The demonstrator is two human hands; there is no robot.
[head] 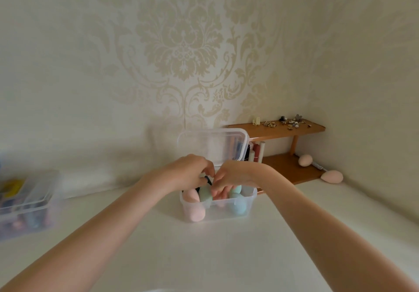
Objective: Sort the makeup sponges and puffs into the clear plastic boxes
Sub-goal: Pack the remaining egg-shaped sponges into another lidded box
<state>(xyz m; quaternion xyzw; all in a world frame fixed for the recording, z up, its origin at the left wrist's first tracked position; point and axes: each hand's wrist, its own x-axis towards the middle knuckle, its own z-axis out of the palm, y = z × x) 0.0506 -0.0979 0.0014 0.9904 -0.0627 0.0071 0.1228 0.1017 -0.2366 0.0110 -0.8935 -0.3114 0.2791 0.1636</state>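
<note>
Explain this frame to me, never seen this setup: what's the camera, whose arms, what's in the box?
There is no robot: one wide-angle camera worn on a person's head looks forward and down, so the two bare arms are the wearer's own. The left hand and right hand meet over an open clear plastic box on a white surface, fingers curled around something small and dark; I cannot tell what. Inside are pink and green sponges, including a pink sponge. The box's lid stands up behind. Two loose pink sponges lie by a wooden shelf. A second box sits far left.
</note>
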